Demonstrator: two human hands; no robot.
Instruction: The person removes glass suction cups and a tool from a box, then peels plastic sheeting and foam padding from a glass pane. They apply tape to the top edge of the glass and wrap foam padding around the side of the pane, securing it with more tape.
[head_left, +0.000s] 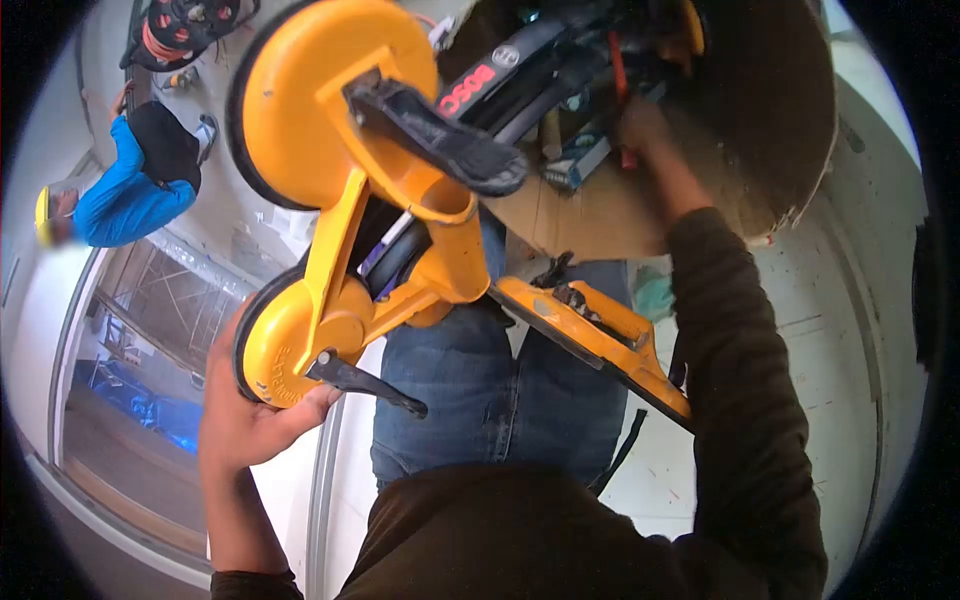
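A yellow suction-cup lifter [345,230] with black levers is tilted over my knees. My left hand [255,415] grips its lower round cup, thumb at the rim near a black lever. My right hand [647,135] reaches into a cardboard box [735,200] and is blurred by motion. A slim red stick-like thing [618,68] shows above and below its closed fingers. Beside that hand lie a small teal-and-white carton [578,162] and a black Bosch item [490,80]. A second yellow suction lifter [600,330] rests slanted by my right thigh.
At the left a person [140,190] in a blue top and yellow helmet crouches near a cable reel [180,35]. A metal-framed glass opening [130,360] lies below them, with blue sheeting [145,405] behind. A black strap [625,450] hangs beside my right leg.
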